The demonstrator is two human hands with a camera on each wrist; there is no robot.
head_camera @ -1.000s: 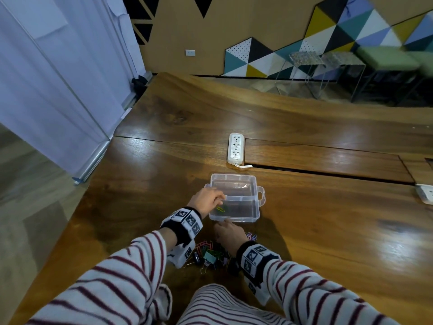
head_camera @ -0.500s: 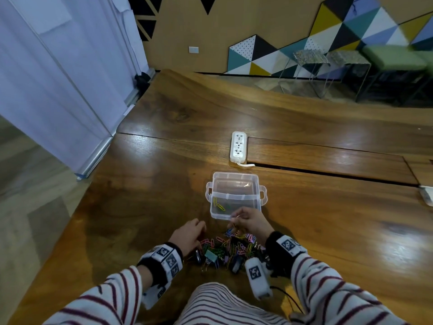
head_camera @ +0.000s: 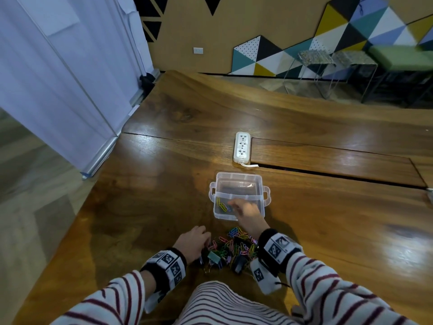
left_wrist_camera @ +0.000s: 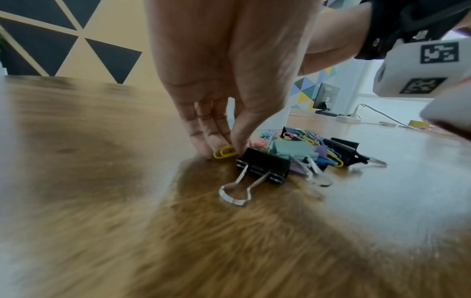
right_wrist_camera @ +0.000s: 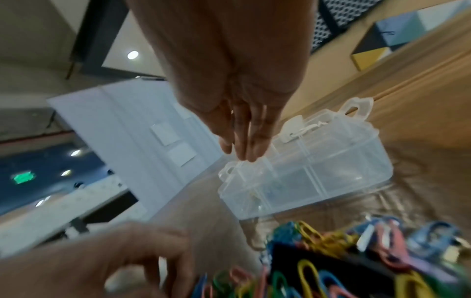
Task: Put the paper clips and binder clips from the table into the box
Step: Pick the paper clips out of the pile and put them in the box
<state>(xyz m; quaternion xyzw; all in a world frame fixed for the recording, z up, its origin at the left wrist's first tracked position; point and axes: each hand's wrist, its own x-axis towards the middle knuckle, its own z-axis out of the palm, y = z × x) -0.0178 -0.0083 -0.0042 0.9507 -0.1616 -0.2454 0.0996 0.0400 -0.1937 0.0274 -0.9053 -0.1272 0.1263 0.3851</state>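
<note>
A clear plastic box point(head_camera: 239, 184) stands open on the wooden table point(head_camera: 339, 231), with a few paper clips point(head_camera: 222, 205) in its front left part. Just in front of it lies a pile of coloured paper clips and binder clips point(head_camera: 234, 247). My right hand point(head_camera: 230, 204) reaches over the box's front half; in the right wrist view its fingers point(right_wrist_camera: 242, 154) hang straight over the box point(right_wrist_camera: 318, 171), and no clip shows between them. My left hand point(head_camera: 207, 242) is at the pile's left edge. There it pinches a yellow paper clip point(left_wrist_camera: 224, 151) against the table, beside a black binder clip point(left_wrist_camera: 265, 166).
A white power strip point(head_camera: 241, 147) lies behind the box, its cord running into a long slot point(head_camera: 328, 175) in the table. A white panel point(head_camera: 58, 78) stands off the table's left edge. Stools point(head_camera: 328, 66) stand beyond the far edge.
My left hand came back from the box to the pile and now pinches a yellow clip. My right hand rose from the pile and reached over the box.
</note>
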